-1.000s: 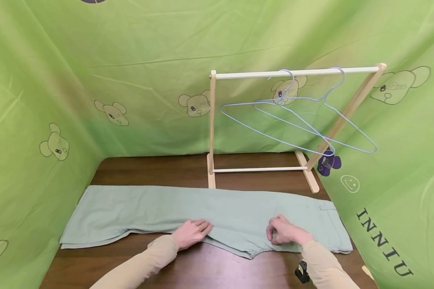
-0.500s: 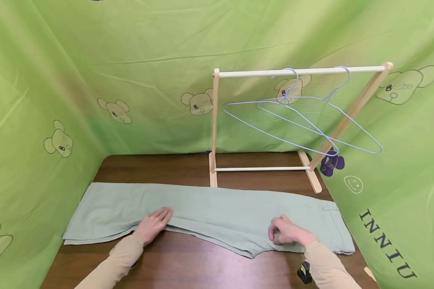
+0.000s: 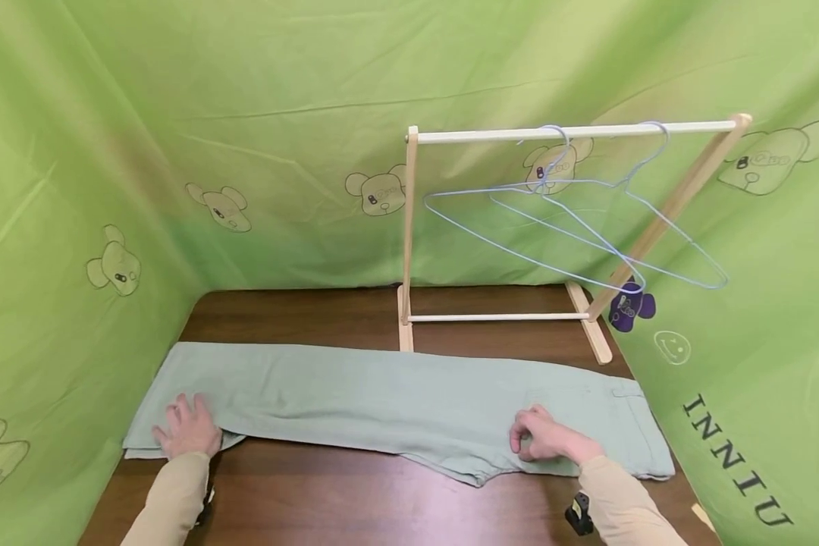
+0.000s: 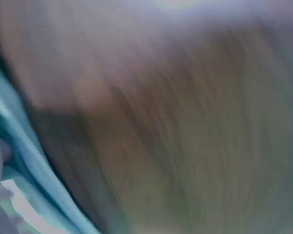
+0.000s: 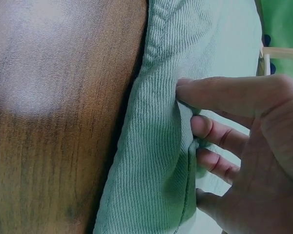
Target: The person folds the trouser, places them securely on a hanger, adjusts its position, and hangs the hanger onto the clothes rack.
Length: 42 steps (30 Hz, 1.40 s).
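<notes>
A pair of pale green trousers, folded lengthwise, lies across the table with its waistband at the right and the leg ends at the left. On the leg-end part rests my left hand, fingers spread, by the near edge. The left wrist view is badly blurred, with a strip of the green cloth along its left side. Near the crotch and pocket, my right hand pinches the cloth with curled fingers. Up close in the right wrist view, thumb and fingertips gather a ribbed fold of it.
Behind the trousers stands a wooden rack, with two lavender wire hangers on its white top rail. Green printed curtain surrounds the brown table at the back and sides. A small black device sits at the right wrist.
My left hand has slid left along the near edge from mid-leg to the leg ends, its fingers now spread. The near edge looks straighter. My right hand has stayed in place.
</notes>
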### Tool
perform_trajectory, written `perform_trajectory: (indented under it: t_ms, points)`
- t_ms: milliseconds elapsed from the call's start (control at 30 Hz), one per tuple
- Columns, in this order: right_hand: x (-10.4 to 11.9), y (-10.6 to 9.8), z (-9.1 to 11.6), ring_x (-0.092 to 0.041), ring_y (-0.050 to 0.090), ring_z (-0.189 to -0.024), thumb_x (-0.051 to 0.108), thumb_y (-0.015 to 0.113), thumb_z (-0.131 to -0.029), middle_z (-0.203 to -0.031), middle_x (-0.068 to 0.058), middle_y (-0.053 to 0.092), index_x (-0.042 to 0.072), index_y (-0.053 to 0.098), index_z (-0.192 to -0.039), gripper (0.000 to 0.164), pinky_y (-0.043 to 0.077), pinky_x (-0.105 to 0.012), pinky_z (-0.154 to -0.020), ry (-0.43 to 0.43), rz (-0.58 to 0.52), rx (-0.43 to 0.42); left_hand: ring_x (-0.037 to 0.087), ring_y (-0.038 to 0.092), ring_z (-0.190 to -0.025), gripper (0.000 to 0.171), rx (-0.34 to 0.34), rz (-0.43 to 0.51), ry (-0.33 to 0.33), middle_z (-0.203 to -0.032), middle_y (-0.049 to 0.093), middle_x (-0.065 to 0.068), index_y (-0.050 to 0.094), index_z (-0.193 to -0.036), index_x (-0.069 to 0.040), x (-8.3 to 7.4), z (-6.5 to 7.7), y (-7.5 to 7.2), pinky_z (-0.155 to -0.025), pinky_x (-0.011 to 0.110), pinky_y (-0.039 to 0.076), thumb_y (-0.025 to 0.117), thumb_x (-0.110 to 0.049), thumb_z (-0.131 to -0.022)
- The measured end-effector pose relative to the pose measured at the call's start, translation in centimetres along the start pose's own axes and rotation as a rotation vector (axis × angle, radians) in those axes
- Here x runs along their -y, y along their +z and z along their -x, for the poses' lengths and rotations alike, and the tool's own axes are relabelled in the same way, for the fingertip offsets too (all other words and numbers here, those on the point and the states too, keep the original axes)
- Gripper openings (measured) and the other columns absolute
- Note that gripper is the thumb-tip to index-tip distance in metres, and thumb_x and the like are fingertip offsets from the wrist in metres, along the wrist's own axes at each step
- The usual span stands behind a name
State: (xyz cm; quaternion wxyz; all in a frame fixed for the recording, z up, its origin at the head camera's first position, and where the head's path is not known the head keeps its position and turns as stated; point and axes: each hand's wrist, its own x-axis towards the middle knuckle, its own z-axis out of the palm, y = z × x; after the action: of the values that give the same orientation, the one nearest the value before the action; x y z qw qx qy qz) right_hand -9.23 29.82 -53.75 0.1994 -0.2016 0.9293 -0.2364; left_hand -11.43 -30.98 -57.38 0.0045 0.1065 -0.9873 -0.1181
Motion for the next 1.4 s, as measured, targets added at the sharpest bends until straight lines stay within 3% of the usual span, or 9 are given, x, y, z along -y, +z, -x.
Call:
perform_trajectory:
  t_ms: [167,267,400,567,633,733,900,1167,1400]
  points:
    - [-0.1,-0.1,0.3,-0.016,0.037,-0.090,-0.001,0.074,-0.068,-0.081,0.005,0.050,0.016,0.065,-0.071,0.020,0.035,-0.028,-0.076,0.007,0.000,-0.007,0.059,0.051,-0.085,0.032,-0.217,0.151,-0.104,-0.099,0.052,0.038,0.048,-0.104,0.004,-0.5,0.3,-0.5,-0.061,0.060,0.041,0.061,-0.003,-0.076]
    - [-0.2,-0.1,0.4,-0.016,0.036,-0.090,-0.001,0.074,-0.067,-0.081,0.005,0.050,0.016,0.066,-0.071,0.020,0.035,-0.028,-0.076,0.009,-0.012,-0.002,0.046,0.055,-0.061,0.019,-0.245,0.226,-0.040,-0.074,0.060,0.026,0.049,-0.081,-0.005,-1.1,0.7,-0.5,-0.049,0.049,0.037,0.064,-0.003,-0.071]
    - [-0.5,0.1,0.4,-0.014,0.036,-0.089,0.000,0.075,-0.067,-0.081,0.006,0.049,0.016,0.066,-0.071,0.019,0.034,-0.027,-0.075,0.002,-0.008,-0.007,0.027,0.058,-0.060,0.023,-0.240,0.245,0.289,-0.063,0.062,0.004,0.056,-0.066,-0.015,-1.3,0.9,0.8,-0.053,0.039,0.044,0.078,-0.015,-0.074]
    - [-0.7,0.2,0.4,-0.012,0.036,-0.088,0.000,0.074,-0.064,-0.079,0.007,0.050,0.017,0.066,-0.071,0.020,0.034,-0.026,-0.075,-0.027,0.008,-0.013,0.019,0.066,-0.080,0.030,-0.272,0.099,0.787,-0.085,0.068,-0.002,0.074,-0.087,-0.013,-0.8,0.5,2.4,-0.069,0.038,0.054,0.091,-0.029,-0.068]
    - [-0.7,0.3,0.3,-0.012,0.037,-0.088,0.000,0.073,-0.063,-0.078,0.007,0.050,0.018,0.066,-0.071,0.021,0.034,-0.026,-0.076,-0.033,0.012,-0.014,0.020,0.065,-0.081,0.029,-0.314,0.023,0.917,-0.089,0.067,0.000,0.075,-0.092,-0.011,-0.5,0.3,2.6,-0.069,0.038,0.053,0.088,-0.027,-0.071]
    - [-0.7,0.2,0.3,-0.012,0.037,-0.088,0.000,0.073,-0.063,-0.079,0.007,0.051,0.018,0.066,-0.072,0.021,0.034,-0.027,-0.075,-0.035,0.010,-0.011,0.019,0.061,-0.082,0.017,-0.367,-0.043,1.033,-0.091,0.062,0.001,0.073,-0.090,-0.012,0.0,-0.1,2.5,-0.065,0.035,0.050,0.066,-0.026,-0.096]
    - [-0.5,0.1,0.3,-0.013,0.037,-0.089,0.002,0.074,-0.065,-0.079,0.007,0.051,0.018,0.066,-0.072,0.019,0.034,-0.027,-0.076,-0.031,0.004,-0.006,0.019,0.059,-0.080,0.062,-0.450,-0.063,1.165,-0.090,0.060,0.002,0.074,-0.087,-0.011,1.0,-0.4,1.9,-0.065,0.033,0.051,0.019,-0.028,-0.112]
    - [-0.4,-0.1,0.2,-0.017,0.038,-0.093,0.001,0.073,-0.066,-0.082,0.005,0.052,0.016,0.066,-0.074,0.018,0.035,-0.029,-0.079,0.012,-0.030,0.019,0.020,0.065,-0.081,0.063,-0.540,-0.081,1.238,-0.086,0.069,0.001,0.075,-0.091,-0.009,2.7,0.0,-0.1,-0.071,0.033,0.053,0.015,-0.017,-0.111]
    - [-0.2,0.0,0.1,-0.019,0.038,-0.095,0.000,0.073,-0.067,-0.085,0.003,0.054,0.014,0.067,-0.075,0.018,0.036,-0.031,-0.080,0.034,-0.066,0.031,0.018,0.064,-0.085,0.061,-0.464,-0.086,1.261,-0.086,0.068,-0.001,0.075,-0.089,-0.013,3.8,0.7,0.5,-0.075,0.034,0.052,0.019,-0.023,-0.112]
